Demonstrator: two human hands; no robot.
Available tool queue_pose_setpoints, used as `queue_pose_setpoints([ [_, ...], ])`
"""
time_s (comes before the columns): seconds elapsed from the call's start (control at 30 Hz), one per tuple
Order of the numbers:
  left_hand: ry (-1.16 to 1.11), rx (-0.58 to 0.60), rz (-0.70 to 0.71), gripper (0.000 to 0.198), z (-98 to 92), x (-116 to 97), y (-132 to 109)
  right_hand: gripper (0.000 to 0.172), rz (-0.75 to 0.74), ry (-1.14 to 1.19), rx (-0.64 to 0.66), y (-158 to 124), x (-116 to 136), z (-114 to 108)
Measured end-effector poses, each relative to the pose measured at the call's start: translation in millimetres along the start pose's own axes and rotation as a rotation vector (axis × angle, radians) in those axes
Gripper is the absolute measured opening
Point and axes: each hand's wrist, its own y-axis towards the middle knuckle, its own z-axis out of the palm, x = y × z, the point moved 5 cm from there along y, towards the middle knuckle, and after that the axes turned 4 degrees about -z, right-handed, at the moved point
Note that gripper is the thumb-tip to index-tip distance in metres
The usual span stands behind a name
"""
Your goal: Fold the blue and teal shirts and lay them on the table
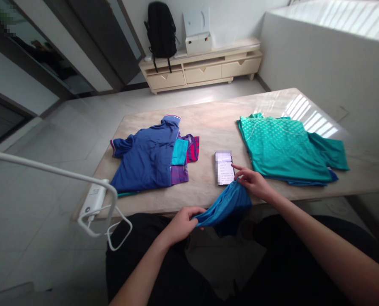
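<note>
Between my two hands a blue garment [224, 206] is stretched, hanging over the table's near edge above my lap. My left hand [186, 222] pinches its left end, thumb on top. My right hand [251, 182] grips the upper right end, with the index finger pointing out towards a phone [225, 170]. The phone lies face up on the table with its screen lit; I cannot tell whether the finger touches it. What kind of garment it is does not show, as it is bunched up.
On the marble-look table [205, 121], a pile topped by a navy shirt [147, 157] lies left and a pile topped by a green shirt [285, 148] right. A white power bank [94, 199] with a looped cable [121, 236] sits at the left corner. Beyond stands a low cabinet [203, 74] bearing a black backpack [160, 32].
</note>
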Motion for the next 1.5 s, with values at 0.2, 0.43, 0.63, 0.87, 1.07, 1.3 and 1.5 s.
queue_pose_setpoints([
  [0.2,-0.002,0.001,-0.003,0.047,0.3,-2.5,-0.5,0.012,0.017,0.018,0.008,-0.3,-2.6,1.5],
  [0.43,-0.006,0.000,0.001,0.047,0.5,-2.3,-0.5,0.015,0.016,0.014,0.005,-0.5,-5.4,1.7],
  [0.63,-0.004,0.003,0.006,0.047,0.1,-1.2,0.1,0.013,-0.020,0.028,-0.004,0.5,-3.2,0.3],
  [0.87,-0.001,-0.001,0.007,0.046,0.3,-2.4,-0.4,0.013,0.005,0.023,0.010,-0.8,-3.2,1.0],
  [1.07,-0.006,-0.001,0.006,0.047,0.6,-4.3,-1.0,0.013,0.014,0.030,0.015,-0.8,-6.5,2.1],
  [1.3,-0.004,-0.002,0.001,0.047,0.4,-4.6,-0.9,0.012,0.001,0.030,0.009,-0.6,-8.0,1.8],
  [1.5,-0.008,0.001,0.001,0.047,0.2,-2.3,-0.4,0.012,-0.034,0.033,-0.001,0.5,-4.3,-0.3],
])
